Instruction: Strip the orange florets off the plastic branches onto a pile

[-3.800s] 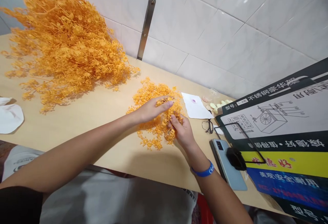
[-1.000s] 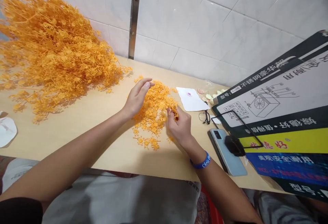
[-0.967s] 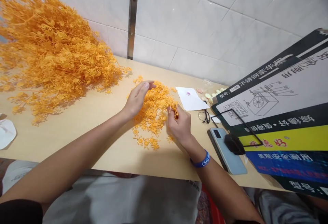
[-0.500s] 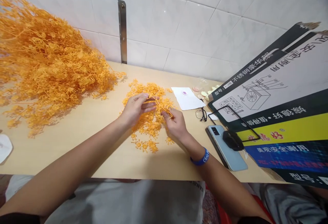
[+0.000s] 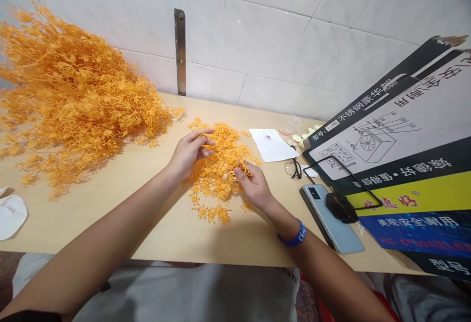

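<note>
Small orange plastic flower pieces (image 5: 217, 184) lie in a loose pile on the pale wooden table (image 5: 165, 228). Over the left edge of that pile is my left hand (image 5: 187, 154), its fingers apart with nothing between them. My right hand (image 5: 252, 182) pinches an orange flower sprig (image 5: 238, 169) between thumb and fingers above the pile's right side. A large bushy heap of orange flower stems (image 5: 84, 86) stands at the table's left.
Right of the pile are a white paper (image 5: 272, 147), black-framed glasses (image 5: 293, 168), a light blue phone (image 5: 336, 221) and a black stand (image 5: 340, 207). Large printed boards (image 5: 397, 140) lean at the right. A metal bracket (image 5: 180, 52) is on the tiled wall.
My left hand has drawn back leftward from the sprig and opened. My right hand has stayed near the pile, still pinching. The whole view has shifted slightly.
</note>
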The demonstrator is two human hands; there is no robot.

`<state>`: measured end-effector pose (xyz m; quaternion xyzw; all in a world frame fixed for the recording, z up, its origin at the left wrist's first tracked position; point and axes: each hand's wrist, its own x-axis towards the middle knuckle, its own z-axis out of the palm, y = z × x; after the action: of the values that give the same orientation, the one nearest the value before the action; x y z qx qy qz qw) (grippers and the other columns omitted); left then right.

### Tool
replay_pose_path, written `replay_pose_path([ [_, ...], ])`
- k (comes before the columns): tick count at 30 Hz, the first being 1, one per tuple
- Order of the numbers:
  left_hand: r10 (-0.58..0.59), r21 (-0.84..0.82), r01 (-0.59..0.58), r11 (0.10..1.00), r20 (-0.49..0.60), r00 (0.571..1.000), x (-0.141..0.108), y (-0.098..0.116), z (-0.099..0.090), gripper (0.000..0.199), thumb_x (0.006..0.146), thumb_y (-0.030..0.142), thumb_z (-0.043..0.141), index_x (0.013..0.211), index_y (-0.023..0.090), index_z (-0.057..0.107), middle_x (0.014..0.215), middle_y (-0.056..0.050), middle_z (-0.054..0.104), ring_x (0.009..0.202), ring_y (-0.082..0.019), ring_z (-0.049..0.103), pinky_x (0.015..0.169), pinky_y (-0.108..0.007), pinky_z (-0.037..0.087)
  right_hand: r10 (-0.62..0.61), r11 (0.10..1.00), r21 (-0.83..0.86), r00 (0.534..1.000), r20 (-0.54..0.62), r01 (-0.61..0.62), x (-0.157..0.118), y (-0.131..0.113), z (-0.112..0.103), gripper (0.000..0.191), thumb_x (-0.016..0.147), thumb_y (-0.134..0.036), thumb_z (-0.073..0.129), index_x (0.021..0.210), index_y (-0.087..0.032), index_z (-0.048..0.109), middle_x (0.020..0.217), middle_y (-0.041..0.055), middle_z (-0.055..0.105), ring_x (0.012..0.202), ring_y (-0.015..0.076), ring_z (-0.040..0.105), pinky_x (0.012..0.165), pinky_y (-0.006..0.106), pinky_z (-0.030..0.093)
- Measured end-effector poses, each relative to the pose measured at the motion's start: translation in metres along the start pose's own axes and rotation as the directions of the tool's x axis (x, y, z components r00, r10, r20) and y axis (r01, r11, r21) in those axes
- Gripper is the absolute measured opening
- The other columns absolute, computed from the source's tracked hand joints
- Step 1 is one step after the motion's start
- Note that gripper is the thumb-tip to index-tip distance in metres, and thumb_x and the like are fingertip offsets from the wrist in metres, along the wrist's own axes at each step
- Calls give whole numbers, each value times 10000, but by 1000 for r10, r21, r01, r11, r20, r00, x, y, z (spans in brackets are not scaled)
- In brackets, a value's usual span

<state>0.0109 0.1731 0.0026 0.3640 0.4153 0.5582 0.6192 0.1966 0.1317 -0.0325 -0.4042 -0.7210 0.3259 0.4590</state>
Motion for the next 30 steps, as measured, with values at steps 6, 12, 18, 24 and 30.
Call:
replay_pose_path([
  [6,168,350,-173,921,47,985,4,-13,-2,364,821,100,523,1110,211,715,1155,-57,712,951,-150,693,957,-311,512,267,902,343,963,35,-263,2,0,1,507,803,-682,570,734,-181,538,666,7,542,617,134,510,569,264,417],
  [12,196,334,-310,890,333,922,-4,-15,3,340,896,391,557,1122,195,719,1190,-94,706,1162,-224,624,1083,-371,417,332,799,514,942,58,-313,5,4,2,452,778,-627,633,809,-178,596,679,12,576,579,131,511,557,266,433],
  [18,44,330,-282,901,577,816,-14,-17,8,425,811,546,653,1020,183,725,909,-78,740,905,-211,678,878,-326,519,365,751,572,929,58,-330,7,-1,3,472,718,-648,673,759,-195,545,593,-11,505,540,133,469,497,259,385],
  [24,-102,188,4,982,515,851,-9,-22,7,465,747,610,688,773,146,668,732,-61,695,695,-156,683,720,-281,562,319,686,628,927,196,-369,6,-8,0,494,734,-650,664,650,-198,481,503,-49,356,454,91,320,453,251,294],
  [30,-259,16,274,961,383,886,-8,-28,9,240,869,381,632,780,161,594,572,16,612,486,-111,627,514,-214,551,285,665,643,925,251,-379,2,-15,-4,557,689,-654,710,587,-204,398,493,-61,328,405,55,262,397,219,227],
])
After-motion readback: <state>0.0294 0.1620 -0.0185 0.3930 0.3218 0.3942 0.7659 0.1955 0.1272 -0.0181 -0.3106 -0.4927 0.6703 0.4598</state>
